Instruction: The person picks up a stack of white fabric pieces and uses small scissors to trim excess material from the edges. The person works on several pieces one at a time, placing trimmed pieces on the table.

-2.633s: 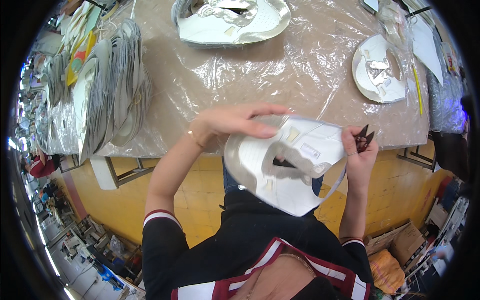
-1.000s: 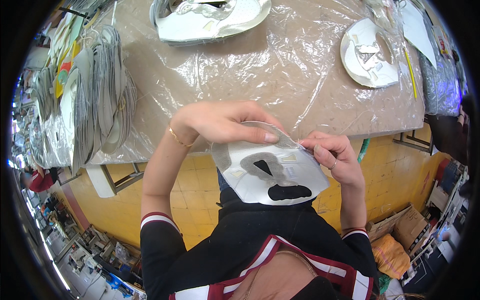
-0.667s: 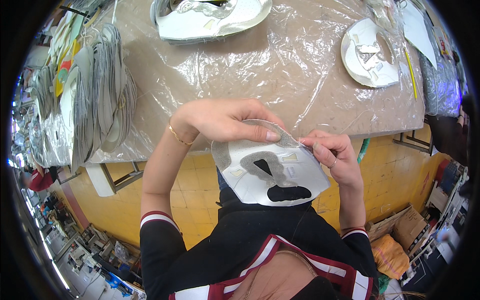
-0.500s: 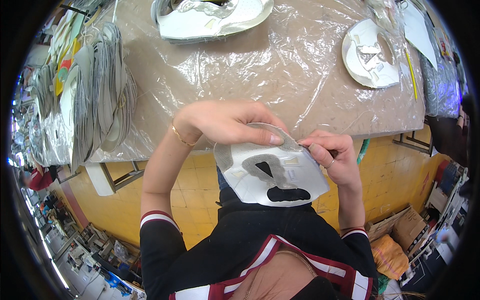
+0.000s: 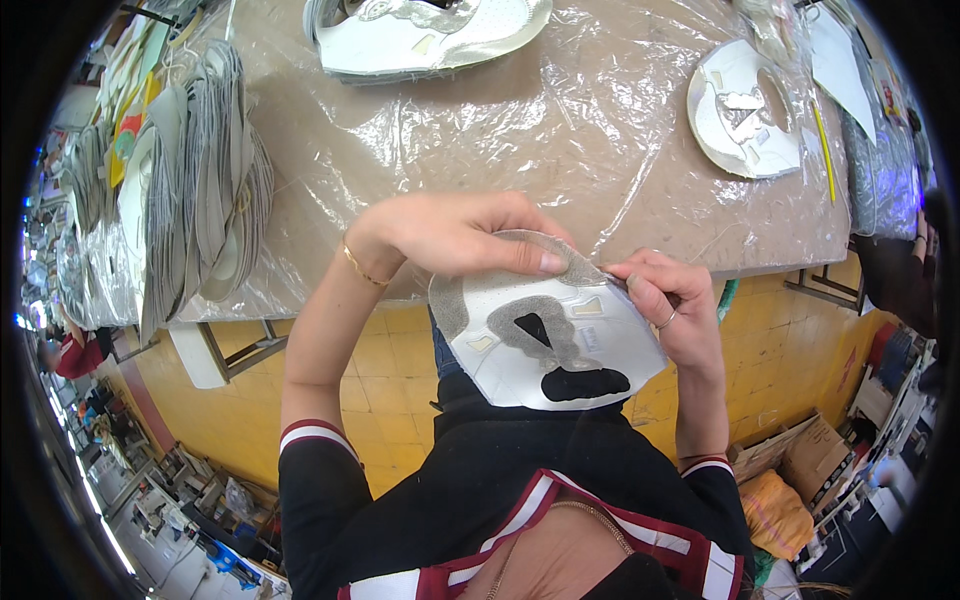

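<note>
A white and grey shoe upper (image 5: 500,325) hangs tilted between my hands, over my lap at the table's near edge. Cut-outs in it show black, and small yellowish patches mark its face. My left hand (image 5: 475,235) grips its far edge, thumb on the near face and fingers behind, mostly hidden. At the upper right corner my right hand (image 5: 665,295) pinches the edge between thumb and curled fingers. Whether anything small sits in that pinch, I cannot make out.
Clear plastic film covers the brown table (image 5: 450,140). A stack of similar uppers (image 5: 430,45) lies at the far side, a single upper (image 5: 745,110) and a yellow pencil (image 5: 824,155) at the right. Grey pieces (image 5: 200,180) hang bundled at left. Cardboard boxes (image 5: 815,460) stand lower right.
The upper has shifted slightly to the right and tilted a little more. My right hand has turned slightly at the corner; my left keeps its grip.
</note>
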The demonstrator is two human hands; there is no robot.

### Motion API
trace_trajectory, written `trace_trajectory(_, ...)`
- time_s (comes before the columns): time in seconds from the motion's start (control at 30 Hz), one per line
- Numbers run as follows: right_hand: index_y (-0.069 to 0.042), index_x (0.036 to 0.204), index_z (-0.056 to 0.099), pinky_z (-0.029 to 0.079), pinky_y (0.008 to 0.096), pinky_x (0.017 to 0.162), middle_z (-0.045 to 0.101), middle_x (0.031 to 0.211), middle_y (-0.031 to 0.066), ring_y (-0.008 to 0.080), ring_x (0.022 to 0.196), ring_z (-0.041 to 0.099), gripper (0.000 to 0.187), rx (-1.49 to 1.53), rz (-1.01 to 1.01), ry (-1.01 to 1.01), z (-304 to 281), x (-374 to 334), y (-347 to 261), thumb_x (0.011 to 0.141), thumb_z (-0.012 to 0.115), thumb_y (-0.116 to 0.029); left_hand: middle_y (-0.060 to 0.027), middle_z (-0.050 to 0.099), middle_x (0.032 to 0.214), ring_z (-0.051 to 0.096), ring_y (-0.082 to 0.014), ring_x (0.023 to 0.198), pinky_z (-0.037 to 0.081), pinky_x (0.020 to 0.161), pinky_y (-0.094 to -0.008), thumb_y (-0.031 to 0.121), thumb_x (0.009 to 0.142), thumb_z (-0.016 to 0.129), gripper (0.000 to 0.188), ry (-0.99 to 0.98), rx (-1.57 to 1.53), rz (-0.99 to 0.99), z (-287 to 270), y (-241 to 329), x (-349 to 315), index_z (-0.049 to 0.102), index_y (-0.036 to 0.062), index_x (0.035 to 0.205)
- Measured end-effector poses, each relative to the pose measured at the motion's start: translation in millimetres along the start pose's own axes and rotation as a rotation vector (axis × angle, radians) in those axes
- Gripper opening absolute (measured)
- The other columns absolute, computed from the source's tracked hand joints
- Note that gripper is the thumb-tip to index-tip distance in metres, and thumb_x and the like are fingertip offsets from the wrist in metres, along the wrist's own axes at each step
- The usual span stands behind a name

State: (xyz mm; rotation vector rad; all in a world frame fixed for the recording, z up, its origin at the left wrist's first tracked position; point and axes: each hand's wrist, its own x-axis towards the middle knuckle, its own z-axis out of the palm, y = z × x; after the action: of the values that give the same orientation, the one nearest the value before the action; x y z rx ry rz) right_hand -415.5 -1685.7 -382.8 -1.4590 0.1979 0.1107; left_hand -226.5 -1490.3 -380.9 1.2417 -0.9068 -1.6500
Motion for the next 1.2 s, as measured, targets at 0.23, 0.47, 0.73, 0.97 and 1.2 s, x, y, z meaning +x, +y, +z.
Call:
trace_trajectory(0.23, 0.006, 0.098, 0.069, 0.042, 0.0235, 0.068, 0.065, 0.084, 0.0088, 0.0111, 0.076, 0.055, 0.019, -0.093, -0.026, 0.154, 1, 3, 5, 0.092, 0.06, -0.009, -0.0087, 0.067, 0.106, 0.058, -0.0113, 0.097, 0.046, 0.086, -0.0267, 0.031, 0.095, 0.056, 0.042, 0.109, 0.06, -0.078, -3, -4, 5, 0.06, -0.002, 0.121)
trace_trajectory(0.47, 0.005, 0.123, 0.058, 0.04, 0.0188, 0.073, 0.06, 0.094, 0.0032, 0.0063, 0.078, 0.048, 0.034, -0.128, -0.257, 0.415, 0, 21, 7, 0.097, 0.055, -0.017, -0.0069, 0.068, 0.097, 0.061, -0.0092, 0.088, 0.049, 0.078, -0.0226, 0.029, 0.092, 0.062, 0.04, 0.321, -0.105, 0.018, -21, -13, -1, 0.063, -0.0019, 0.117)
trace_trajectory(0.73, 0.002, 0.112, 0.063, 0.043, 0.0191, 0.069, 0.064, 0.092, 0.0002, 0.0028, 0.077, 0.053, 0.025, -0.198, -0.033, 0.256, 26, 53, -26, 0.093, 0.06, -0.013, -0.0084, 0.067, 0.102, 0.061, -0.0102, 0.092, 0.049, 0.081, -0.0223, 0.026, 0.089, 0.064, 0.037, 0.377, -0.263, 0.127, -42, -10, -24, 0.065, -0.0023, 0.113)
trace_trajectory(0.97, 0.003, 0.106, 0.065, 0.046, 0.02, 0.071, 0.066, 0.089, 0.0024, 0.0054, 0.078, 0.059, 0.022, -0.063, 0.071, 0.271, 48, 84, -46, 0.091, 0.063, -0.013, -0.0095, 0.062, 0.119, 0.059, -0.0134, 0.106, 0.047, 0.091, -0.0249, 0.024, 0.09, 0.064, 0.038, 0.6, -0.42, 0.267, -61, -23, -49, 0.062, -0.0038, 0.116)
trace_trajectory(1.2, 0.003, 0.105, 0.066, 0.046, 0.0187, 0.067, 0.066, 0.087, 0.0016, 0.004, 0.075, 0.057, 0.022, -0.074, 0.096, 0.221, 56, 111, -59, 0.091, 0.063, -0.014, -0.0116, 0.065, 0.111, 0.062, -0.0129, 0.098, 0.051, 0.084, -0.0255, 0.021, 0.089, 0.064, 0.037, 0.552, -0.613, 0.286, -78, -21, -63, 0.061, -0.0057, 0.115)
